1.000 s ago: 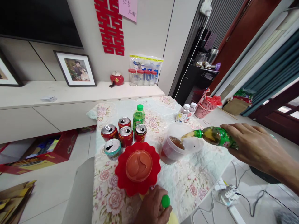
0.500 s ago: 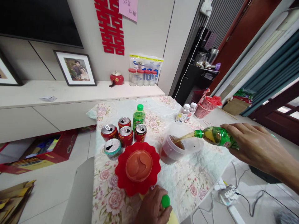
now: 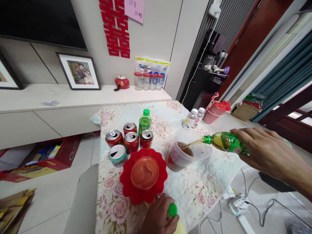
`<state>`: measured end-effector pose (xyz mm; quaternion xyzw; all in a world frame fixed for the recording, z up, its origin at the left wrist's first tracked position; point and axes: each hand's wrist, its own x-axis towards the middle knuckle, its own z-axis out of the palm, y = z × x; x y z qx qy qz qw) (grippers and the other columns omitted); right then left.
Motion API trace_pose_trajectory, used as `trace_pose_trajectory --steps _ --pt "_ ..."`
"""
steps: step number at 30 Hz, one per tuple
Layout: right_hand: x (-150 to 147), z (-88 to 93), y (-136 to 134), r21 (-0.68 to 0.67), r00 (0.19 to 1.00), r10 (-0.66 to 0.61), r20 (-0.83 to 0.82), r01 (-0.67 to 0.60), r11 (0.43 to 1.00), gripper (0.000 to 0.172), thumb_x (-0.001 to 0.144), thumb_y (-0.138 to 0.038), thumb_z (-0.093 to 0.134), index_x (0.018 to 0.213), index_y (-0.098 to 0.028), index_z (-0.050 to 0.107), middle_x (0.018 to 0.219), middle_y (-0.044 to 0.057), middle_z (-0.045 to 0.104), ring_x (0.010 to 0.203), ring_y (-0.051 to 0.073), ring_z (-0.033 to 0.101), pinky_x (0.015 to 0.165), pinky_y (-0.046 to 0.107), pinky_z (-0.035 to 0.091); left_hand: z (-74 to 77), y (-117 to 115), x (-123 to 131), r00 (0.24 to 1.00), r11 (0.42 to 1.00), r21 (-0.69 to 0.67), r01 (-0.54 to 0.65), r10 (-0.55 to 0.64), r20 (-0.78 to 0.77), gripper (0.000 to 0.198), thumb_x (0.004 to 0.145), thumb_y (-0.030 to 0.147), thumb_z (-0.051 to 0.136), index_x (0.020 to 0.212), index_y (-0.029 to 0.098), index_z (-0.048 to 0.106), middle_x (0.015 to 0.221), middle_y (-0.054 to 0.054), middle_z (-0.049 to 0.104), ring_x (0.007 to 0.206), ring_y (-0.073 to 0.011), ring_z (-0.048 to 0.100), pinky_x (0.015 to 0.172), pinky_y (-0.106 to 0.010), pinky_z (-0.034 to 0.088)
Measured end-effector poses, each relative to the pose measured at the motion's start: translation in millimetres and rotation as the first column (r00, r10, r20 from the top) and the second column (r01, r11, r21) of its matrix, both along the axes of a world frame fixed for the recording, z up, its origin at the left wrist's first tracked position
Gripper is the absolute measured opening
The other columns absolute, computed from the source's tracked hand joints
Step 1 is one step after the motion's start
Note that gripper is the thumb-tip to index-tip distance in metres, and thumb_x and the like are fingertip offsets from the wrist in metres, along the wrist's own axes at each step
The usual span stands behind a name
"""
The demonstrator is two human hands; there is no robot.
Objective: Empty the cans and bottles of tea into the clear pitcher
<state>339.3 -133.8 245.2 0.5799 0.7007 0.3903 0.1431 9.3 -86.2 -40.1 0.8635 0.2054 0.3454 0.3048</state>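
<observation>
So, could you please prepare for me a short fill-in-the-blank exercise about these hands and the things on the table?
1. The right hand tilts the green bottle, and liquid pours ____ the plastic tub.
2. The left hand holds a cap coloured ____.
3. Beside the teal can stand ____ red cans.
4. The wavy-edged red dish is nearer to the ____ hand.

Missing words: into; green; four; left.

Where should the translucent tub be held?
Probably the translucent tub is best held by its outer wall just below the rim, from the left: the round mouth is open over liquid, and the tipped green bottle pours in from the right.
</observation>
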Motion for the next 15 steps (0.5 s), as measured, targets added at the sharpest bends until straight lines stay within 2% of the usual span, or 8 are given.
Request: trace_pose_trajectory --steps 9,15 --pt "1 -0.1 2 -0.010 0.999 -0.016 0.028 0.016 1.000 0.041 0.082 -0.021 0.047 0.123 -0.020 0.050 0.106 0.011 0.072 0.092 0.030 0.072 0.071 0.039 0.049 0.9 2 0 1.000 1.000 0.004 0.010 -0.010 0.025 0.036 0.074 0.007 0.063 0.104 0.025 0.054 0.080 0.006 0.065 0.055 -0.0123 0.056 0.073 -0.028 0.054" --pt "3 1.4 8 -0.028 0.999 -0.018 0.052 0.019 0.999 0.039 0.085 -0.020 0.049 0.124 -0.021 0.052 0.108 0.008 0.072 0.090 0.027 0.070 0.074 0.038 0.046 -8.9 -2 4 0.996 0.999 -0.019 -0.032 0.034 0.086 0.035 0.071 0.011 0.060 0.102 0.026 0.054 0.079 0.004 0.064 0.056 -0.0141 0.056 0.070 -0.030 0.052"
